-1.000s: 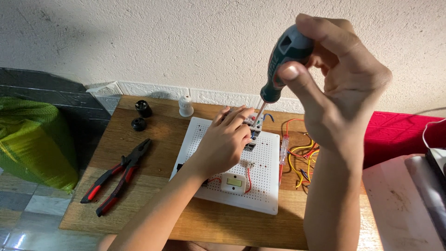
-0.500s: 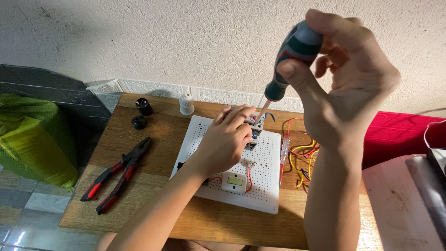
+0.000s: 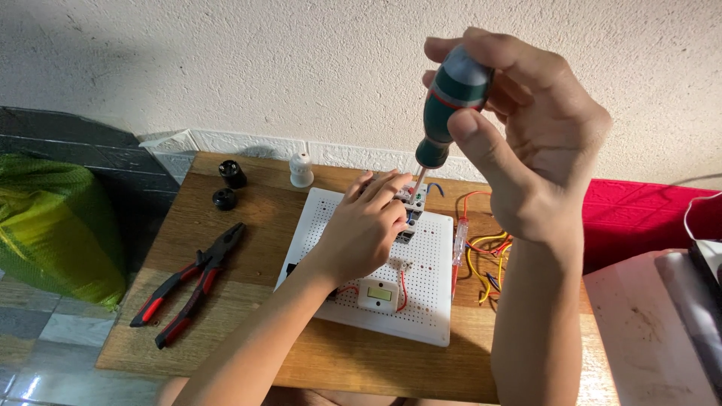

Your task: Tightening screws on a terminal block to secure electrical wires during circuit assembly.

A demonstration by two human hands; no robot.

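Two hands are working over a white pegboard (image 3: 432, 301) lying on a small wooden table (image 3: 248, 248). The right hand (image 3: 526, 143) is wrapping its fingers and thumb fully around the fat green handle of a screwdriver (image 3: 449, 105), holding it nearly upright so the thin shaft is pointing straight down; the tip is meeting the top of a small white switch block (image 3: 412, 201) mounted near the board's far edge. The left hand (image 3: 368, 225) is lying just below and beside that tip, its fingers curled over and pressing on the block, seemingly to steady it against the turning; whether the fingers are actually pinching the block or only resting on it cannot be told (the knuckles are hiding the contact).

Nearer the person than the left hand, a little square switch plate (image 3: 378, 295) with a pale green middle is sitting on the board, red wire running beside it. To the right of the screwdriver, a tangle of red and yellow wires (image 3: 485, 259) is spilling off the board's edge, close to the forearm. Well off to the left, red-handled pliers (image 3: 188, 284) are lying on bare wood, with two black knobs (image 3: 228, 186) and a white fitting (image 3: 301, 170) by the wall. The table's left half is offering open room; the right side is crowded by a red cloth (image 3: 639, 218).
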